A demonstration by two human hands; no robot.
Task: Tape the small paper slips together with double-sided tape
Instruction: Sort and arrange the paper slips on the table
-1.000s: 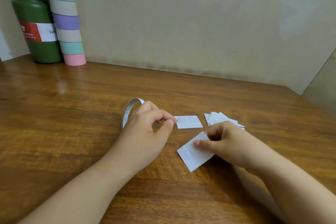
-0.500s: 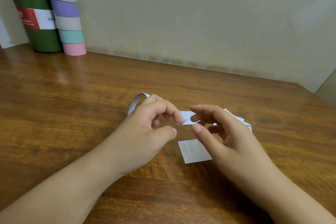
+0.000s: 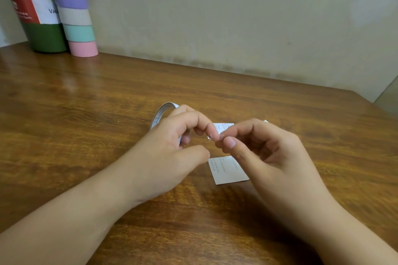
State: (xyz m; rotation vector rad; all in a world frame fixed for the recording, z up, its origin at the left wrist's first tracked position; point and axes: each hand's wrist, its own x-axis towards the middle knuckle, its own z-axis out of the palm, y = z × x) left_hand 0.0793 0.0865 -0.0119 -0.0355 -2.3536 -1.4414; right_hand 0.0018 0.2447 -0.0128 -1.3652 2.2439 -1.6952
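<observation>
**Two hands meet over the paper slips**

At the far left of the wooden table (image 3: 86, 97), against the wall (image 3: 215, 17), stands a dark green bottle (image 3: 41, 34) with a red and white label. Just beside it on its right stands a tall tube (image 3: 74, 17) with bands of purple, grey, mint and pink.

Near the middle of the table, the left hand (image 3: 172, 146) rests with its fingers curled. A tape roll (image 3: 160, 114), thin and white with small print on it, stands up behind this hand, and the hand seems to hold it, but the palm hides most of the roll. The index finger of the left hand bends forward and its tip meets the fingertips of the right hand.

The right hand (image 3: 265, 153) has its thumb and index finger pressed together in a pinch, right at the tip of the left index finger. What they pinch is too small to tell; it may be a bit of tape.

Behind the meeting fingertips, one printed paper slip (image 3: 224, 127) lies flat on the table. A second slip (image 3: 226, 170) lies flat nearer to the person, partly under the right hand. At the far side of the right hand, a white corner of more slips (image 3: 266, 121) shows.
</observation>
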